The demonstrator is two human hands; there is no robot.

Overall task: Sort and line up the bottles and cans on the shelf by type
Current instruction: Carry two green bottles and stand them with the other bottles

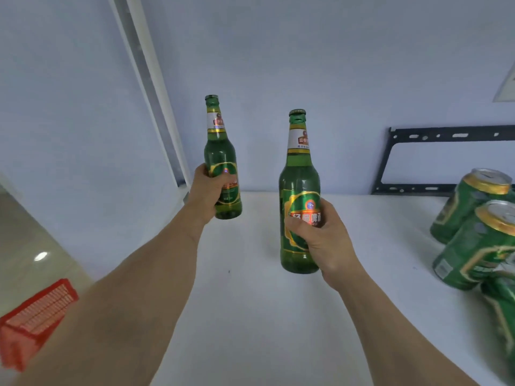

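Observation:
Two green glass beer bottles with gold and red labels stand upright over the white shelf (250,316). My left hand (207,193) grips the far bottle (220,151) around its lower body, near the shelf's back left corner. My right hand (320,238) holds the nearer bottle (299,176) by its label, closer to me and to the right. Whether either bottle's base touches the shelf I cannot tell. Three green cans (473,201) with gold rims stand grouped at the right edge of the shelf.
A black metal bracket (434,136) leans against the pale wall behind the cans. A red plastic basket (33,321) sits low on the left, off the shelf. A white vertical frame (150,87) runs along the left wall.

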